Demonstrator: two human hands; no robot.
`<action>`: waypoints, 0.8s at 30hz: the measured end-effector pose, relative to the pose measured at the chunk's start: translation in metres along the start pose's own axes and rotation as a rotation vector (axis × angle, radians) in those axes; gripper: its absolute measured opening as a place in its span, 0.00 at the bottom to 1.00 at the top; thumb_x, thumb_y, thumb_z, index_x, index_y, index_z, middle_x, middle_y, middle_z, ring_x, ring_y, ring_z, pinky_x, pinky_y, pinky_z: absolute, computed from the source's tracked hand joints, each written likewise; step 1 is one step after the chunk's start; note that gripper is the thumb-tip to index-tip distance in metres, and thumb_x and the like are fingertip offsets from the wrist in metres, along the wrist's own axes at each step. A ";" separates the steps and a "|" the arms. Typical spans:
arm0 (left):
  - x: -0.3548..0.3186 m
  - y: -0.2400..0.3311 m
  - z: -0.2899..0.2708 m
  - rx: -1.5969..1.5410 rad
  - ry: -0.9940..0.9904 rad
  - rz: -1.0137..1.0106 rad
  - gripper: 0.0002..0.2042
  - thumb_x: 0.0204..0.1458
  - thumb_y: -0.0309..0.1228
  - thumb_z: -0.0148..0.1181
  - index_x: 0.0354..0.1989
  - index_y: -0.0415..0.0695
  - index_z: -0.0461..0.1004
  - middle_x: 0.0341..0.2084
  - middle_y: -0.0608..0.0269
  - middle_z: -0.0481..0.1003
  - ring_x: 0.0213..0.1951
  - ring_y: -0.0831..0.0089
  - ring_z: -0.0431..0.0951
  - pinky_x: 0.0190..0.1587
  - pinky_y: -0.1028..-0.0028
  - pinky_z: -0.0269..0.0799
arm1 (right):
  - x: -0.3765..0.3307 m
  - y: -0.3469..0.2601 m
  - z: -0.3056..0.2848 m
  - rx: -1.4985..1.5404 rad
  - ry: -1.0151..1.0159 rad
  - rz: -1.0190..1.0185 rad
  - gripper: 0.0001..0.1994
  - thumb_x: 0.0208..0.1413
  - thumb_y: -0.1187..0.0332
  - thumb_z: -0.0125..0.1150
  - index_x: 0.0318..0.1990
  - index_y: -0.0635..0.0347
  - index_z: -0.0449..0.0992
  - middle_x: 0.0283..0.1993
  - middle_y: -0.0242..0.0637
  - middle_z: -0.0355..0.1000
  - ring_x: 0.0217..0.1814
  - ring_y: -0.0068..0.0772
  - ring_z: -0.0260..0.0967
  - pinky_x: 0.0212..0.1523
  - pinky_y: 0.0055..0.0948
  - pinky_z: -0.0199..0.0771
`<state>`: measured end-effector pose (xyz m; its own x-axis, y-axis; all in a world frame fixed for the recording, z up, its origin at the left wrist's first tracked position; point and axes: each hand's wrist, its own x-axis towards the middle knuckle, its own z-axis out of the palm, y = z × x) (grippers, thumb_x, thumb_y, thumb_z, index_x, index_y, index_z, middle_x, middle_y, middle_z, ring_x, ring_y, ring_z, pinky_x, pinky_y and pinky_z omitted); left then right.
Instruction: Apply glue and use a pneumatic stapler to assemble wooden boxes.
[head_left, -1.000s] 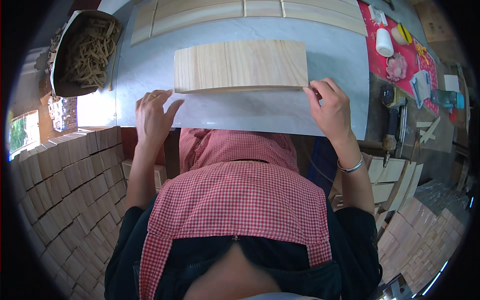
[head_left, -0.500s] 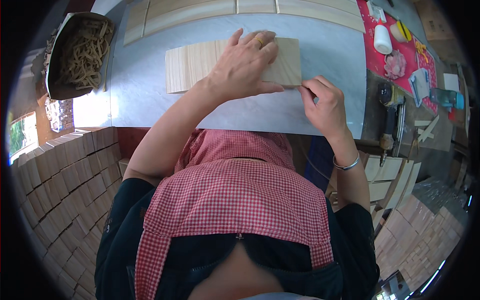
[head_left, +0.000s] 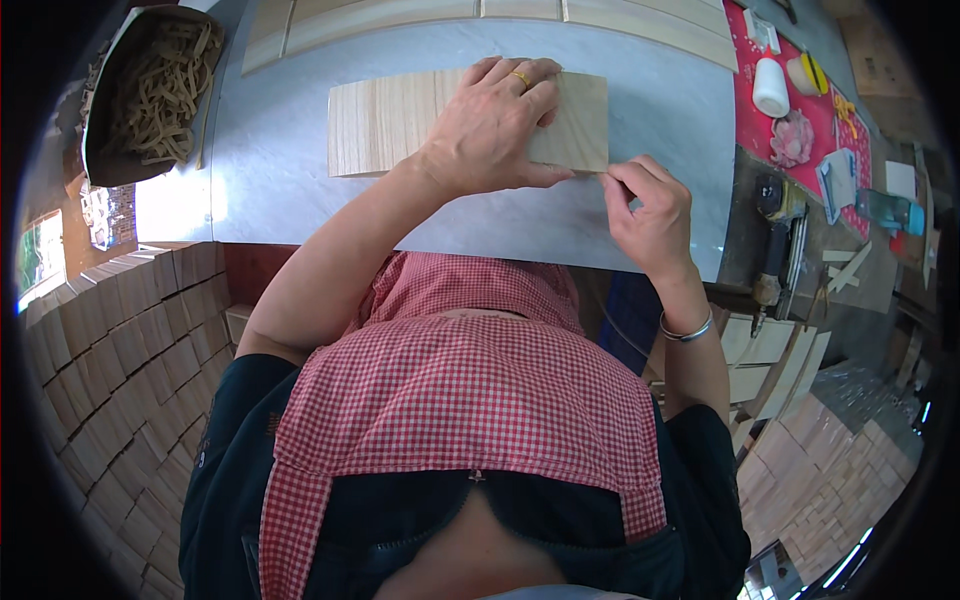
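Observation:
A flat pale wooden board [head_left: 385, 118] lies crosswise on the grey-white tabletop [head_left: 265, 150]. My left hand [head_left: 497, 130] spans its right half, fingers bent over toward the far edge and the thumb along the near edge, gripping it. A gold ring is on one finger. At the board's near right corner, my right hand [head_left: 650, 210] is closed in a pinch. Its fingertips touch that corner; whatever they hold is hidden or too small to name.
More wooden boards [head_left: 380, 18] lie along the table's far side. A box of thin wood strips [head_left: 165, 100] stands left. To the right are a white bottle [head_left: 770, 88], a tape roll [head_left: 806, 75] and a power tool [head_left: 772, 260]. Stacked wood pieces [head_left: 130, 370] rise at lower left.
The view has shifted slightly. Both hands keep nearly the same places on the board, the right one still pinched at its near right corner.

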<state>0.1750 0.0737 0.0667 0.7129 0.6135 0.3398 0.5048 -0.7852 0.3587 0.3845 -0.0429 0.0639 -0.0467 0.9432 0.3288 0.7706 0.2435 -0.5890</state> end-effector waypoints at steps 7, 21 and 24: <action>-0.005 -0.004 0.000 0.050 0.010 -0.026 0.24 0.39 0.49 0.74 0.32 0.46 0.70 0.56 0.61 0.72 0.55 0.62 0.72 0.66 0.61 0.59 | -0.035 0.043 -0.076 -0.520 0.241 0.129 0.24 0.57 0.67 0.68 0.60 0.62 0.72 0.48 0.47 0.76 0.41 0.47 0.74 0.48 0.39 0.75; -0.007 -0.002 0.010 0.088 0.096 -0.020 0.28 0.40 0.52 0.72 0.44 0.44 0.78 0.53 0.60 0.75 0.54 0.62 0.73 0.64 0.60 0.60 | -0.071 0.144 -0.174 -0.717 -0.067 0.952 0.21 0.55 0.64 0.67 0.51 0.70 0.74 0.38 0.49 0.76 0.29 0.42 0.74 0.34 0.38 0.77; -0.009 -0.003 0.011 0.086 0.110 -0.025 0.29 0.40 0.53 0.71 0.46 0.44 0.78 0.52 0.59 0.75 0.54 0.62 0.74 0.64 0.60 0.60 | -0.035 0.098 -0.191 -0.512 -0.128 1.270 0.18 0.55 0.65 0.67 0.47 0.70 0.76 0.32 0.44 0.76 0.22 0.36 0.72 0.26 0.33 0.75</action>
<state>0.1726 0.0695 0.0532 0.6445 0.6347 0.4263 0.5648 -0.7711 0.2940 0.5824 -0.0947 0.1358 0.8230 0.4744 -0.3125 0.4726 -0.8770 -0.0866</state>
